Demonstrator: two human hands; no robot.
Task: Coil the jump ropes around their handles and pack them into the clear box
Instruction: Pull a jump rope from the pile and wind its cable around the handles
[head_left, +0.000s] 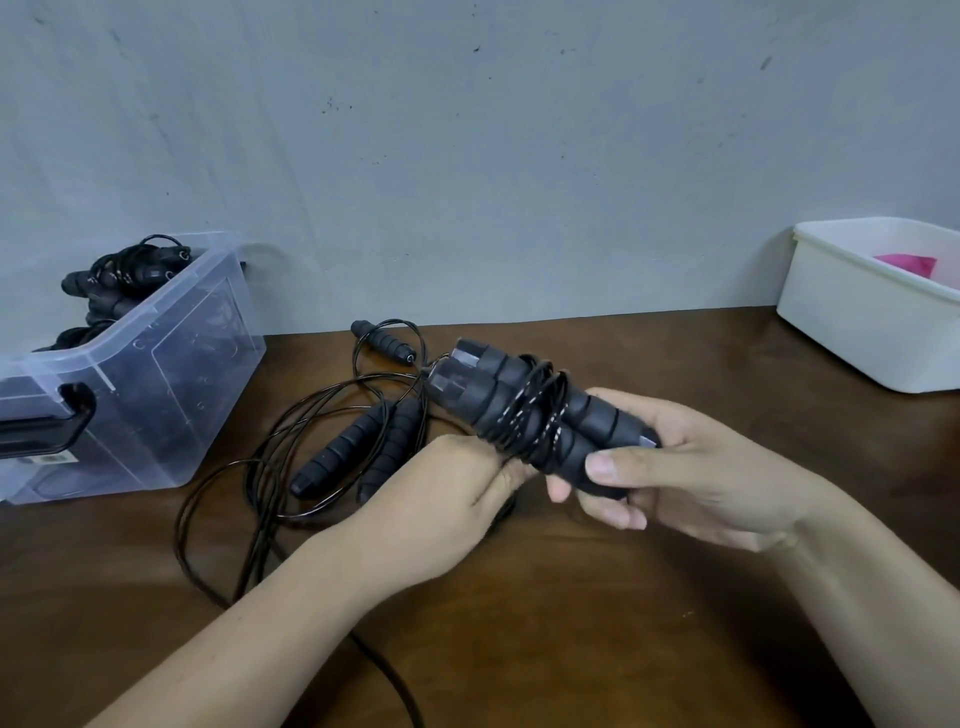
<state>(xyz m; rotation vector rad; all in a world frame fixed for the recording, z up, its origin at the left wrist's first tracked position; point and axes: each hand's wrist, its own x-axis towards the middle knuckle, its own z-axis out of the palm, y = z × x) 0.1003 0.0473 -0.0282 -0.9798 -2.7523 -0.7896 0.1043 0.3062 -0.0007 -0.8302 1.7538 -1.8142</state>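
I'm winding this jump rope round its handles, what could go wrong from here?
1. The coiled rope sits loosely on the held handles in the right-hand grip; if the left-hand grip slackens, turns may spring off.
2. The loose rope on the table loops around the spare handles; pulling it in could snag or drag them.

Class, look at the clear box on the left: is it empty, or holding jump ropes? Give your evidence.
Not empty: black coiled jump ropes show above the rim of the clear box.
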